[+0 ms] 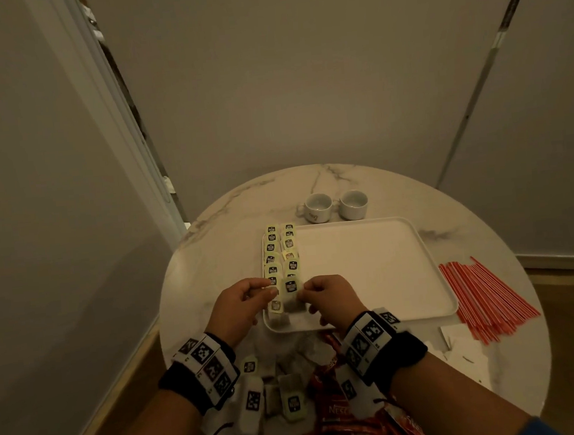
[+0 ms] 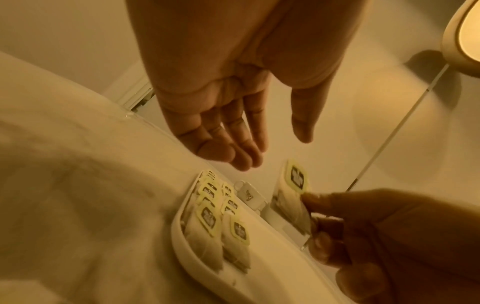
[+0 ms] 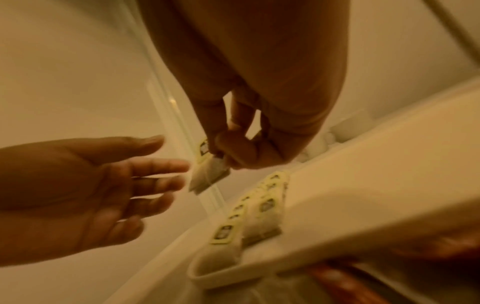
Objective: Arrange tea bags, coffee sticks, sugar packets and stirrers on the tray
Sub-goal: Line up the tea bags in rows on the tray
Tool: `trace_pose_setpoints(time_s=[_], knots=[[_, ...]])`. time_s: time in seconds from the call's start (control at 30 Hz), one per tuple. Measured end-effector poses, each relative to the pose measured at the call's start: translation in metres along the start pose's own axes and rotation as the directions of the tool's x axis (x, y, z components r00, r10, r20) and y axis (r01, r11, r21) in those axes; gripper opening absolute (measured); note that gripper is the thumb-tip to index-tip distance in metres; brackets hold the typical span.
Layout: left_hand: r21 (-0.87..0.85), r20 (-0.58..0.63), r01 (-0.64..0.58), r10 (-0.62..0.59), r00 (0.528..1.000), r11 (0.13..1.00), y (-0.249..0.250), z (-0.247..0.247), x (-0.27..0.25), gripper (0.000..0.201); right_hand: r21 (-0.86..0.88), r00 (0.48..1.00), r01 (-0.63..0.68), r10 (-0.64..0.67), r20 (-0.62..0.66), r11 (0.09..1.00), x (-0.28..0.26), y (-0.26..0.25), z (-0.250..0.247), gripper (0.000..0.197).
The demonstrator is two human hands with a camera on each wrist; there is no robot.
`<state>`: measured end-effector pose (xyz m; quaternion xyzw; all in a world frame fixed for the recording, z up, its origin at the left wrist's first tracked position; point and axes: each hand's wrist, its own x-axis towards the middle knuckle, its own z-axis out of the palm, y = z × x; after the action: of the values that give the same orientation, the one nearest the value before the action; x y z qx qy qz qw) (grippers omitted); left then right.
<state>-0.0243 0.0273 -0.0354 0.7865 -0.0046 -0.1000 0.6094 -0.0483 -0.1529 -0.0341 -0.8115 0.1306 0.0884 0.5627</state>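
A white tray lies on the round marble table, with two columns of tea bags along its left side. My right hand pinches one tea bag by its edge just above the near end of those columns. The left wrist view shows that tea bag hanging from the pinching fingers. My left hand hovers beside it, fingers straight and holding nothing. In the right wrist view the pinched tea bag hangs over the tray's left end.
Loose tea bags and red coffee sticks lie on the table near me. Red-striped stirrers and white packets lie right of the tray. Two white cups stand behind it. The table edge curves close on the left.
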Motion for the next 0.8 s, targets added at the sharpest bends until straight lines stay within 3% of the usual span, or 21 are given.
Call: trace_pose_setpoints(time_s=[0.13, 0.3, 0.4, 0.6, 0.8], knots=[[0.194, 0.056, 0.021, -0.033, 0.998, 0.981, -0.009, -0.003, 0.003, 0.018, -0.093, 0.994, -0.111, 0.11, -0.009, 0.99, 0.014, 0.015, -0.01, 0.017], [0.507, 0.316, -0.118, -0.057, 0.947, 0.854, -0.023, 0.003, 0.002, 0.025, -0.168, 0.984, -0.18, 0.178, -0.027, 0.969, 0.023, 0.027, 0.003, 0.02], [0.634, 0.286, -0.131, -0.074, 0.955, 0.762, -0.034, 0.009, 0.002, 0.033, -0.228, 0.983, -0.182, 0.171, -0.066, 0.957, 0.026, 0.029, 0.008, 0.021], [0.794, 0.362, -0.308, -0.001, 0.932, 0.524, -0.047, 0.017, 0.003, 0.041, -0.328, 0.982, -0.18, 0.154, -0.105, 0.927, 0.031, 0.028, 0.013, 0.022], [0.825, 0.349, -0.301, -0.012, 0.937, 0.478, -0.045, 0.019, 0.003, 0.04, -0.359, 0.978, -0.196, 0.158, -0.133, 0.913, 0.035, 0.029, 0.017, 0.019]])
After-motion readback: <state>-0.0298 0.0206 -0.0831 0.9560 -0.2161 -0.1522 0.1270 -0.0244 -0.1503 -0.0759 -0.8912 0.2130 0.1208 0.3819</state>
